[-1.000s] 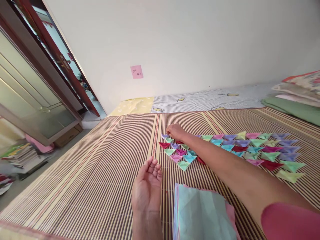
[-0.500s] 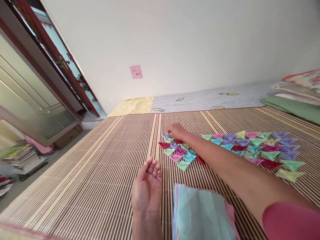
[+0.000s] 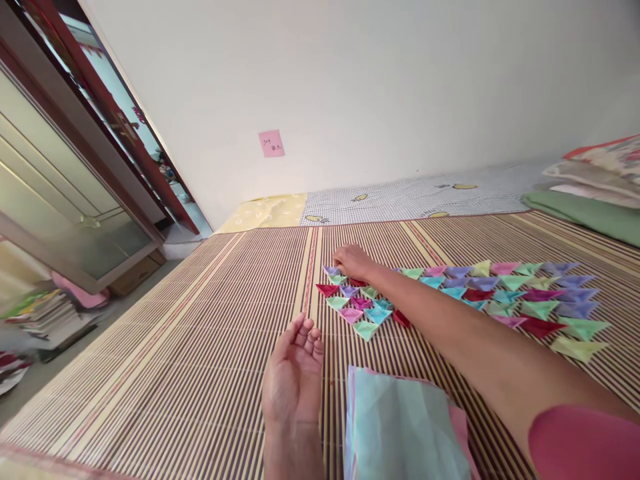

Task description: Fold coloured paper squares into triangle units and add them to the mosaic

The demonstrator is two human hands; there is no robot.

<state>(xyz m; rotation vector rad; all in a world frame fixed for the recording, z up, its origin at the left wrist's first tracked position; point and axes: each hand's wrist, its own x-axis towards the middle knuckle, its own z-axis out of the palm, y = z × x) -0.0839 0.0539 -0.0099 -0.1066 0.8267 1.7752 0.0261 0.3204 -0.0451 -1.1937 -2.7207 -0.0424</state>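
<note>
My right hand (image 3: 353,260) reaches to the back left end of the rows of folded paper pieces. Its fingers are closed and bent down right at a lilac folded paper piece (image 3: 331,271); whatever lies between the fingertips is hidden. Around it sit small pointed paper pieces in several colours, such as a dark red one (image 3: 327,290) and a pale green one (image 3: 367,330) nearest me. My forearm covers part of the rows. Palm up, my left hand (image 3: 296,377) rests open with fingers slightly curled, holding nothing, left of a stack of light blue and pink paper sheets (image 3: 407,427).
All this lies on a striped bamboo mat (image 3: 175,333). Behind it runs a checked cloth (image 3: 385,200) along the wall, which bears a pink note (image 3: 271,143). Folded bedding (image 3: 590,207) is piled at the right. To the left stands a glass-panelled door (image 3: 75,180).
Almost nothing differs. Both hands hold the same places, and the paper pieces have not visibly moved.
</note>
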